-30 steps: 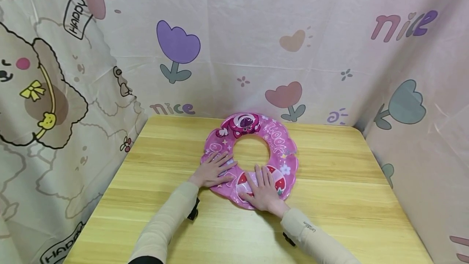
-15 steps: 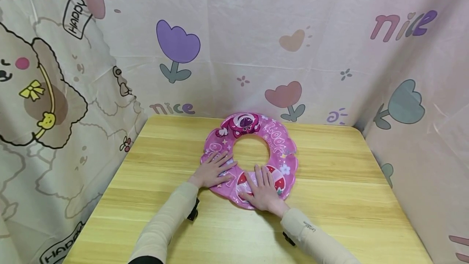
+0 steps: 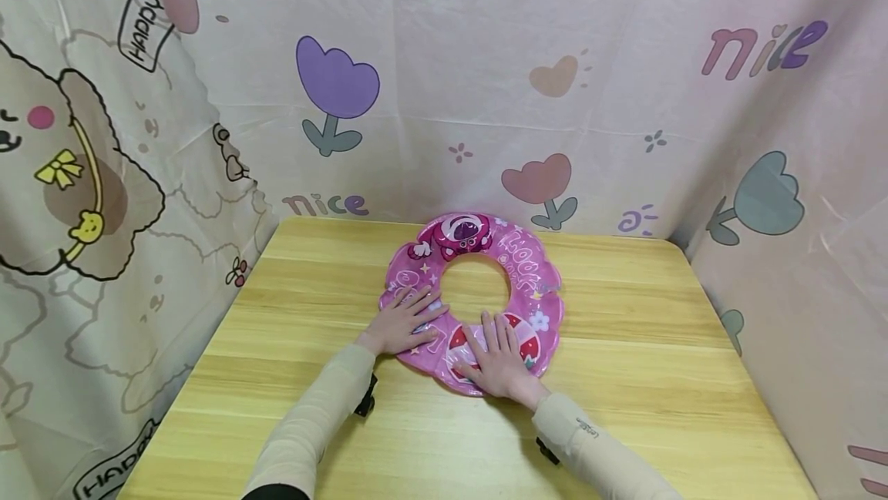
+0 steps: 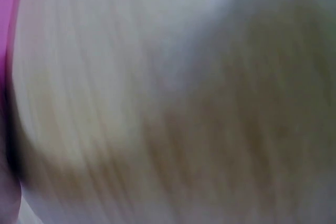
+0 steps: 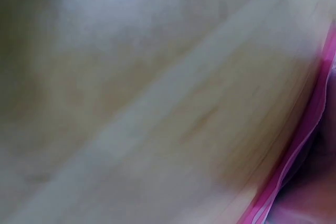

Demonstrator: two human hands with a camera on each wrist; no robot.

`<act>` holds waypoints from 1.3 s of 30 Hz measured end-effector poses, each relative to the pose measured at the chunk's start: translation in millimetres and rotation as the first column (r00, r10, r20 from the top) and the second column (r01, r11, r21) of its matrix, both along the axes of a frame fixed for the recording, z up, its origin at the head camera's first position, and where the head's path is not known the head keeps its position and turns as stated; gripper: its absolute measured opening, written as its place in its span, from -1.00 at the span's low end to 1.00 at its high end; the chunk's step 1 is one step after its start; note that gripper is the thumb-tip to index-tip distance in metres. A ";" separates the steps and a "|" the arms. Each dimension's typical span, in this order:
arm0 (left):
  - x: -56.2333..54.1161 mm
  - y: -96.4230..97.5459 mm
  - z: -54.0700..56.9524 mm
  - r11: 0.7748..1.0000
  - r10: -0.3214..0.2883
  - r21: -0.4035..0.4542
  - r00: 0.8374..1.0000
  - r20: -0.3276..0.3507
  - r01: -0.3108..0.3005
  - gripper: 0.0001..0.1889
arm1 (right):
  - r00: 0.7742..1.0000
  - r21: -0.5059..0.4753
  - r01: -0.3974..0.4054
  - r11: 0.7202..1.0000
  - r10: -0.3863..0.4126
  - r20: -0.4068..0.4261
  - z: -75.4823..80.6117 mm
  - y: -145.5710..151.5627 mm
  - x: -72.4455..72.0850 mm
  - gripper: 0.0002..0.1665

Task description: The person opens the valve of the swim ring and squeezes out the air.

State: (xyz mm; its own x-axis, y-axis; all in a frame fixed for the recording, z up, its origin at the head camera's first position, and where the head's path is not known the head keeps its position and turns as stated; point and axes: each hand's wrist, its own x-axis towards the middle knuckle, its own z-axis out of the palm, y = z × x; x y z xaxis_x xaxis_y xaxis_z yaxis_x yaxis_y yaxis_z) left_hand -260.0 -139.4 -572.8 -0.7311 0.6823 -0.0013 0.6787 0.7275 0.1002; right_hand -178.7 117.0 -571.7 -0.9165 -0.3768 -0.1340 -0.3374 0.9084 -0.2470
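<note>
A pink inflatable swim ring (image 3: 534, 253) with a bear print, white lettering and strawberry pictures lies flat on the wooden table (image 3: 624, 377). My left hand (image 3: 402, 324) rests on its near left part, fingers spread and straight. On the near side, my right hand (image 3: 498, 361) lies over the strawberry print, its fingers also extended. A strip of the ring's pink edge (image 4: 7, 19) shows at the left of the left wrist view. In the right wrist view the ring's seam edge (image 5: 302, 142) runs along the right, beside part of the hand.
A printed cloth backdrop (image 3: 430, 53) with tulips, hearts and words hangs behind the table, and the ring's far side reaches close to it. More printed cloth (image 3: 104, 346) hangs at the left, and another stretch (image 3: 819, 315) at the right. Black straps sit at both wrists.
</note>
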 end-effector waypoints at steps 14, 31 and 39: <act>-4.8 -1.9 -6.9 1.000 -0.015 -0.007 0.999 -0.039 0.015 -0.33 | 1.000 0.005 -0.014 1.000 0.014 0.006 13.7 -1.3 2.1 -0.08; -1.2 0.1 0.3 1.000 -0.023 0.004 0.999 -0.023 0.023 -0.35 | 1.000 -0.035 -0.008 0.999 0.008 -0.004 -1.2 1.5 -0.4 -0.10; -3.9 -1.2 -8.5 1.000 -0.005 0.008 1.000 -0.028 0.006 -0.33 | 0.999 -0.044 -0.046 0.998 0.047 0.021 2.9 5.3 -2.9 -0.05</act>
